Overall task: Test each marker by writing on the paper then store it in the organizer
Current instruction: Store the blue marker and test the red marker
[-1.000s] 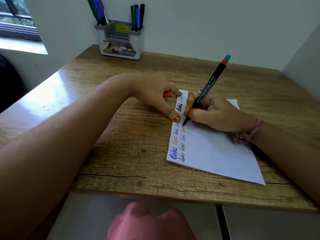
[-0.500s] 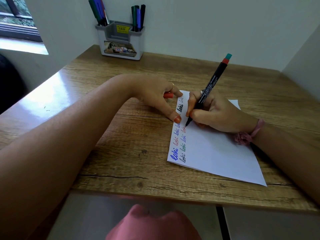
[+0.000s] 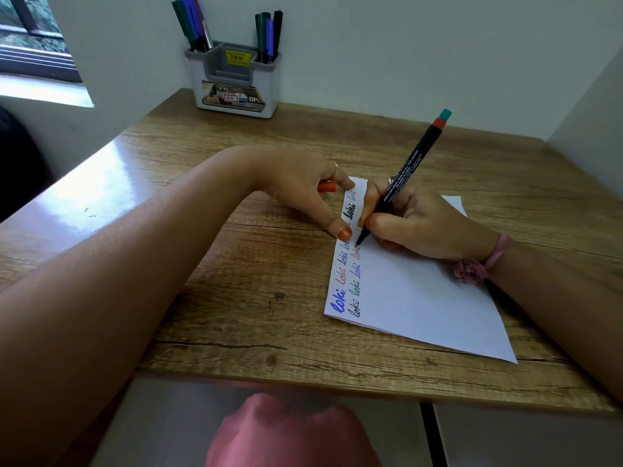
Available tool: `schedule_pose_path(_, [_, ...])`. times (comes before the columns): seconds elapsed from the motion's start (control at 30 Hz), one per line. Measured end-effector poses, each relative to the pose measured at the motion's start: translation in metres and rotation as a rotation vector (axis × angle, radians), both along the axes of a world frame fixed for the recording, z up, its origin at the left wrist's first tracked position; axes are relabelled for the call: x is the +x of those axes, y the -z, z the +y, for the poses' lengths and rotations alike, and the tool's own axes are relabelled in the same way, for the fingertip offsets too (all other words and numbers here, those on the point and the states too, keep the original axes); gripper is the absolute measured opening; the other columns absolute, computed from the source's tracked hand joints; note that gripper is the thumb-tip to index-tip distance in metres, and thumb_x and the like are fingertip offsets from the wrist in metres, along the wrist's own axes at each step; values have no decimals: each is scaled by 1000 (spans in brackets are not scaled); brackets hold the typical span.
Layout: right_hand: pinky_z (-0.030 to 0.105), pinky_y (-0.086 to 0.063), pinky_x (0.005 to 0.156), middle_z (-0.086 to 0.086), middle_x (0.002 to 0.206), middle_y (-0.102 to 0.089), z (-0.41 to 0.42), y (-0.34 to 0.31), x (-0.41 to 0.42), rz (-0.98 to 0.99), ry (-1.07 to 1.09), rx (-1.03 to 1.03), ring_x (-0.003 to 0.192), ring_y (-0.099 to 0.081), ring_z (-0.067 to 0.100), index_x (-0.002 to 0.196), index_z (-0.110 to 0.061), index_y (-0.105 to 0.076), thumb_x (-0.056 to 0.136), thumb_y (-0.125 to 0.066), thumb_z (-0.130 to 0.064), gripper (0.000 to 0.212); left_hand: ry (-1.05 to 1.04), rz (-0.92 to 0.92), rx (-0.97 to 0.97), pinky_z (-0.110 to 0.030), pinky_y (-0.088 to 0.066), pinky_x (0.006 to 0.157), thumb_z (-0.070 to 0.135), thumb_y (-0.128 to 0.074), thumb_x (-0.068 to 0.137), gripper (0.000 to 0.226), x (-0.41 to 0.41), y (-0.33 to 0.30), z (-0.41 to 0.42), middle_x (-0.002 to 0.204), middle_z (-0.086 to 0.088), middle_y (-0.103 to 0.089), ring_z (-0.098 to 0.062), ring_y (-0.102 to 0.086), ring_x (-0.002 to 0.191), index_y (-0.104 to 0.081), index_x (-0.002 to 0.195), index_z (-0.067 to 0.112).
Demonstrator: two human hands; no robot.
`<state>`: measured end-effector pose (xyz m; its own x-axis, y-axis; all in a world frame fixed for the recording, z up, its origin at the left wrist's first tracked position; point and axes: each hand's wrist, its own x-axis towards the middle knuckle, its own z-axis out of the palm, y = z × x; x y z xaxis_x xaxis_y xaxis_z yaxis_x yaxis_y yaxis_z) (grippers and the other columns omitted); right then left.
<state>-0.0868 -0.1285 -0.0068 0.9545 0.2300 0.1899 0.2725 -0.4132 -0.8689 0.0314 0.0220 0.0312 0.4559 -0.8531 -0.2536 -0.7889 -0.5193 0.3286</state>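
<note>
A black marker (image 3: 403,178) printed with small white lettering and tipped by a red band and a teal end is seen above white paper (image 3: 418,298). The paper is marked with repeated words in blue, red, green and black ink. A red cap (image 3: 326,186) is seen under a hand with orange-painted nails. The table (image 3: 236,264) is patterned in brown wood grain. A grey organizer (image 3: 232,79) carries a yellow label and is filled with green, blue and black markers. A pink band is worn at one wrist.

Study nook: wooden desk (image 3: 236,264), marker organizer (image 3: 232,92), window (image 3: 33,45).
</note>
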Motion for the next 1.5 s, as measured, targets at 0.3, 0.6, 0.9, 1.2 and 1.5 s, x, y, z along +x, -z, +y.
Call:
schedule_pose_path(0.3, [17, -33, 40, -5, 51, -50, -9, -8, 4, -29, 132, 286, 43, -40, 7, 69, -18, -59, 71, -57, -9, 10, -79, 102, -132, -21, -40, 66, 52, -63, 76, 58, 5, 2, 2, 86, 13, -51, -4, -50, 77, -43, 120, 19])
schedule_pose_path(0.6, [21, -41, 56, 3, 77, -68, -31, -25, 3, -56, 265, 407, 65, -56, 11, 93, -9, -66, 79, -36, -19, 34, -55, 195, -408, -16, -52, 75, 21, -43, 97, 8, 3, 2, 1, 102, 4, -47, -8, -58, 84, -50, 95, 20])
schedule_pose_path(0.9, [21, -41, 54, 12, 84, -74, -30, -28, 0, -112, 342, 410, 59, -57, 13, 79, -14, -48, 77, -46, -11, 4, 45, 91, -499, -3, -42, 68, 17, -51, 93, 27, -2, -5, 4, 95, 11, -44, -1, -55, 82, -44, 86, 42])
schedule_pose_path(1.2, [15, -44, 53, -1, 72, -74, -28, -29, -5, -177, 333, 172, 62, -65, 5, 90, 0, -66, 83, -63, 1, 8, 39, 171, -678, -7, -47, 75, 16, -73, 75, 26, -2, -6, 6, 91, 15, -67, 4, -65, 85, -61, 90, 33])
schedule_pose_path(1.5, [25, -45, 68, 9, 86, -73, -29, -29, -4, -132, 272, 418, 68, -54, 14, 95, -17, -70, 84, -45, -17, 27, -205, 531, -1032, -16, -52, 65, 25, -75, 59, 33, -4, -8, 5, 83, 4, -72, -5, -65, 77, -65, 89, 16])
